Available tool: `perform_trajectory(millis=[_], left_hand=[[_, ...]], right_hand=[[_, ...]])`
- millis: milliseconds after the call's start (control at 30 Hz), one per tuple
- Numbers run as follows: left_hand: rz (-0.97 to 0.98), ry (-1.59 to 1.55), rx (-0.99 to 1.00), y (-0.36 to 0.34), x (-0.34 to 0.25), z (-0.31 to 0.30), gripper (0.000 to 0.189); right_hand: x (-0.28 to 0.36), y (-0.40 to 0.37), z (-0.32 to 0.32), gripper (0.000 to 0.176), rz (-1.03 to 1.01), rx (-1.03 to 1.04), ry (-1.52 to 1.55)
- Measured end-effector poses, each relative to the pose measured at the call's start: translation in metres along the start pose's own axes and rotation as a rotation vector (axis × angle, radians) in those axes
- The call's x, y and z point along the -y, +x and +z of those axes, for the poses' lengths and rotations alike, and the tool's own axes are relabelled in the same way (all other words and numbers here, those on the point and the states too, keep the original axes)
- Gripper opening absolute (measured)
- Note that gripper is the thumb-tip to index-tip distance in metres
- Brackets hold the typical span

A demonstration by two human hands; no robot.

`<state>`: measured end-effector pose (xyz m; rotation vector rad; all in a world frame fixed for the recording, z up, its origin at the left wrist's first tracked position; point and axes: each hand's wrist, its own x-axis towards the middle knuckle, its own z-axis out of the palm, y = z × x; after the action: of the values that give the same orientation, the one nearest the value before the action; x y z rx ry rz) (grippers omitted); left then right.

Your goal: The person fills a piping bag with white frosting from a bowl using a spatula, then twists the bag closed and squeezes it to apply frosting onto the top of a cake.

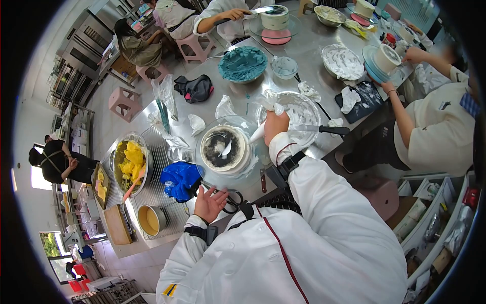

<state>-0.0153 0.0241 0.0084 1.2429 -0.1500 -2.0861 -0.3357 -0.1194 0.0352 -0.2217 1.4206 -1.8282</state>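
Note:
My right hand is wrapped round a white piping bag, its tip pointing down-left toward the cake. My left hand lies palm up with its fingers apart, holding nothing, just below the turntable. A round cake with cream sides and a dark top bearing a white smear stands on a glass turntable. Behind my right hand sits a metal bowl of white cream, with a black-handled spatula across its near side. Black-handled scissors lie beside my left hand.
Blue plastic, a bowl of yellow cream, a cake tin and a small knife lie nearby. A teal bowl is further back. Co-workers stand at the right and far side, with cakes on turntables.

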Motion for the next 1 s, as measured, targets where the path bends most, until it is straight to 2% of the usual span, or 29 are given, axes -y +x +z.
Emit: perform_trajectory(millis=[100, 167, 300, 500, 600, 700, 767, 1000], left_hand=[[-0.044, 0.018, 0.065, 0.001, -0.001, -0.002, 0.071], [0.067, 0.023, -0.041, 0.006, 0.001, -0.006, 0.069], [0.008, -0.01, -0.02, 0.003, -0.001, -0.004, 0.067], [0.089, 0.001, -0.063, 0.006, -0.001, -0.004, 0.066], [0.02, 0.011, -0.014, 0.006, -0.001, -0.005, 0.066], [0.099, 0.011, -0.071, 0.009, 0.001, -0.009, 0.067], [-0.009, 0.001, -0.021, 0.002, -0.002, -0.001, 0.067], [0.065, -0.001, -0.057, 0.003, 0.001, -0.002, 0.07]], right_hand=[[0.004, -0.003, 0.0, 0.027, -0.017, -0.009, -0.012], [0.006, -0.005, 0.001, 0.027, -0.017, -0.004, -0.022], [0.004, -0.003, 0.001, 0.025, -0.035, -0.009, -0.028], [0.005, -0.003, 0.002, 0.024, -0.062, -0.007, -0.027], [0.008, -0.004, 0.002, 0.025, -0.053, -0.01, -0.042], [0.01, -0.004, 0.001, 0.025, -0.04, 0.004, -0.046], [0.009, -0.003, 0.0, 0.025, -0.04, 0.012, -0.034], [0.013, -0.007, 0.001, 0.025, -0.055, -0.003, -0.027]])
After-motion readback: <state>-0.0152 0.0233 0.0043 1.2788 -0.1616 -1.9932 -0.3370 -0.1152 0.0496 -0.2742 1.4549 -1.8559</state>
